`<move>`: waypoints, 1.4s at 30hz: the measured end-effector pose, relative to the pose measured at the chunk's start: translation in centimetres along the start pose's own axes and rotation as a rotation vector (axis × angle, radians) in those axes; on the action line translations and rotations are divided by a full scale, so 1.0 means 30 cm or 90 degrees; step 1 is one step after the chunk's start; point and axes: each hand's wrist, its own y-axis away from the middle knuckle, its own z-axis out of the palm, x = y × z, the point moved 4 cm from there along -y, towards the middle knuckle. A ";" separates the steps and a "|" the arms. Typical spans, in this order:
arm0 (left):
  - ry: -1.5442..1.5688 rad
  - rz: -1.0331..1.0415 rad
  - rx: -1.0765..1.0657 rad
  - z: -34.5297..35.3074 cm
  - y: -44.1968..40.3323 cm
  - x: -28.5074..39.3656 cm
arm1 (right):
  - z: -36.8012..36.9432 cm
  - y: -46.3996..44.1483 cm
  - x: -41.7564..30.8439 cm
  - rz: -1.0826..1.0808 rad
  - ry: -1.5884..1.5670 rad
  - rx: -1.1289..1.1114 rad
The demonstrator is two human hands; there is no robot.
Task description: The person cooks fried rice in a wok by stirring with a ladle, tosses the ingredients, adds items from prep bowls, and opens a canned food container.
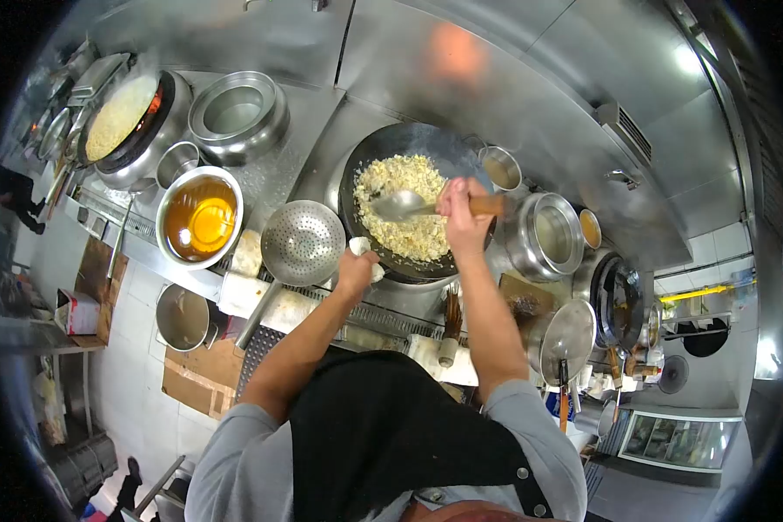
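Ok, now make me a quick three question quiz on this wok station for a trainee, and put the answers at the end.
1. Multiple choice: what does the person's right hand hold? A, tongs; B, a ladle; C, a whisk.

2. True or false: the left hand holds a white cloth at the edge of the wok.

3. What colour is the liquid in the large bowl just left of the perforated strainer?

Key: 1, B. 2, true. 3, amber.
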 end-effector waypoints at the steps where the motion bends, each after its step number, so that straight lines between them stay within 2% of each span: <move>1: 0.004 0.023 0.019 0.002 0.006 -0.001 | -0.004 -0.018 -0.053 0.000 -0.001 0.005; 3: 0.018 0.047 0.039 0.005 -0.006 -0.012 | -0.025 -0.054 -0.154 -0.061 0.006 0.110; 4: 0.022 0.054 0.030 0.007 -0.016 -0.022 | -0.015 -0.065 -0.147 -0.125 -0.131 0.119; 5: 0.024 0.060 0.021 0.003 -0.030 -0.048 | -0.008 -0.053 -0.078 -0.124 -0.131 0.112; 6: 0.028 0.062 0.023 -0.009 -0.078 -0.140 | -0.016 -0.023 0.038 -0.056 -0.131 0.164; 7: -0.135 0.172 -0.019 -0.011 -0.159 -0.243 | -0.009 -0.015 0.104 0.009 -0.135 0.212; 8: -0.302 0.287 -0.047 -0.031 -0.224 -0.261 | -0.006 0.002 0.025 0.085 -0.002 0.178; 9: -0.132 -0.028 0.025 0.004 -0.009 0.003 | 0.030 0.034 -0.075 0.086 0.037 0.191; 10: -0.086 -0.120 -0.011 0.000 -0.035 -0.038 | 0.050 0.088 -0.129 0.106 -0.050 0.141; 11: -0.317 0.119 -0.141 -0.010 -0.101 -0.113 | 0.072 0.144 -0.154 0.064 -0.002 0.119; 12: -0.316 0.072 -0.178 -0.013 -0.087 -0.077 | 0.095 0.172 -0.165 0.018 0.043 0.098; 13: -0.106 -0.161 0.030 -0.009 0.022 0.046 | 0.059 0.163 -0.082 0.008 0.151 0.102; 14: -0.103 -0.096 0.044 -0.040 0.037 0.017 | 0.011 0.122 0.000 -0.010 0.262 0.108; 15: -0.094 -0.027 0.054 -0.055 0.057 -0.019 | -0.013 0.043 0.014 0.002 0.234 0.133; 16: -0.032 -0.016 0.021 -0.102 0.178 0.030 | -0.064 -0.052 0.013 0.039 0.246 0.238; 17: 0.027 -0.003 -0.016 -0.169 0.317 0.099 | -0.140 -0.159 -0.036 0.007 0.257 0.200; 19: 0.055 -0.014 -0.028 -0.270 0.432 0.077 | -0.171 -0.291 -0.281 0.121 0.103 0.324; 21: 0.090 -0.028 -0.036 -0.259 0.440 0.073 | -0.192 -0.328 -0.437 0.120 -0.017 0.255; 23: 0.012 -0.045 0.049 -0.131 0.329 0.096 | -0.127 -0.277 -0.388 0.147 0.058 0.289; 24: 0.046 -0.093 0.032 -0.073 0.246 0.095 | -0.104 -0.221 -0.342 0.174 0.140 0.330; 25: 0.076 -0.147 0.005 -0.025 0.163 0.064 | -0.049 -0.169 -0.230 0.174 0.100 0.342; 27: 0.116 -0.117 -0.078 -0.035 0.016 -0.110 | -0.024 -0.149 -0.002 0.157 0.037 0.334; 28: 0.059 -0.085 -0.122 -0.064 0.085 -0.088 | -0.033 -0.172 -0.005 0.090 0.115 0.320; 29: 0.002 -0.051 -0.171 -0.120 0.148 -0.067 | -0.045 -0.204 -0.063 0.093 0.111 0.288; 31: 0.058 -0.051 -0.173 -0.257 0.224 -0.155 | -0.151 -0.311 -0.173 0.119 0.045 0.297; 33: 0.088 -0.095 -0.083 -0.328 0.397 -0.061 | -0.212 -0.325 -0.362 0.112 0.041 0.299; 36: 0.155 -0.056 -0.101 -0.188 0.360 0.016 | -0.166 -0.266 -0.529 0.109 -0.001 0.316; 37: 0.100 -0.097 -0.048 -0.113 0.300 0.055 | -0.150 -0.230 -0.459 0.119 0.000 0.320; 39: 0.127 -0.123 -0.082 -0.058 0.187 0.055 | -0.095 -0.144 -0.224 0.126 0.193 0.342; 41: 0.026 -0.131 -0.184 -0.045 0.107 0.014 | -0.047 -0.110 -0.039 0.110 0.069 0.310; 42: 0.086 -0.045 -0.120 -0.072 0.078 -0.099 | -0.069 -0.148 -0.060 0.102 0.070 0.311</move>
